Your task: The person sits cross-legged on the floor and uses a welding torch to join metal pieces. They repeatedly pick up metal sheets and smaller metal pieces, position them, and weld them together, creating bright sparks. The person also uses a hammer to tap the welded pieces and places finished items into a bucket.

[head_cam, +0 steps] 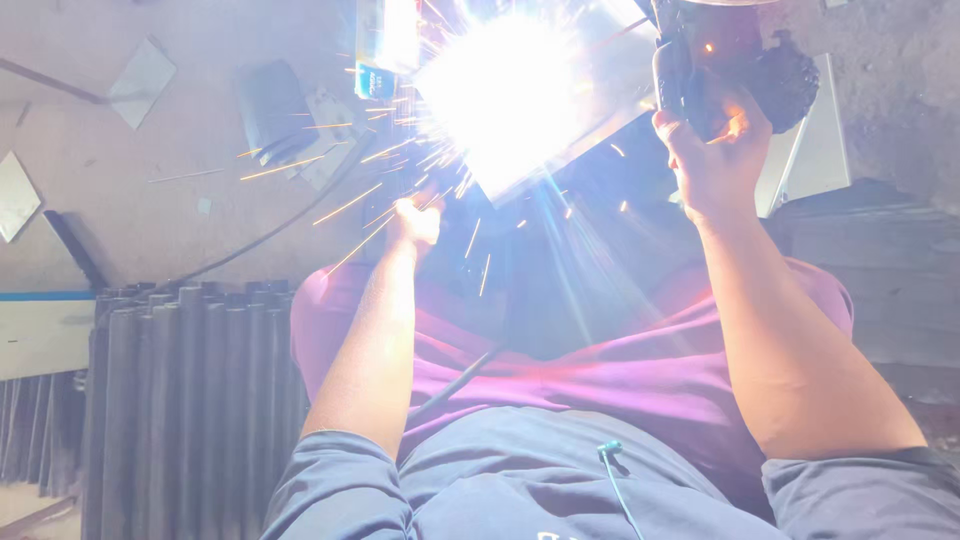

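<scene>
Left hand [415, 220]: clenched on something hidden by the white glare, below the spark burst | Right hand [712, 160]: grasping black handheld power tool [735, 60], raised beside flat grey metal sheet [560, 150] | Bundle of dark steel tubes [190, 390] lower left.

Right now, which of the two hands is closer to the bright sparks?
The left hand, low in the spray of sparks just under the white glare. The right hand is off to the side, raised and gripping a dark tool.
</scene>
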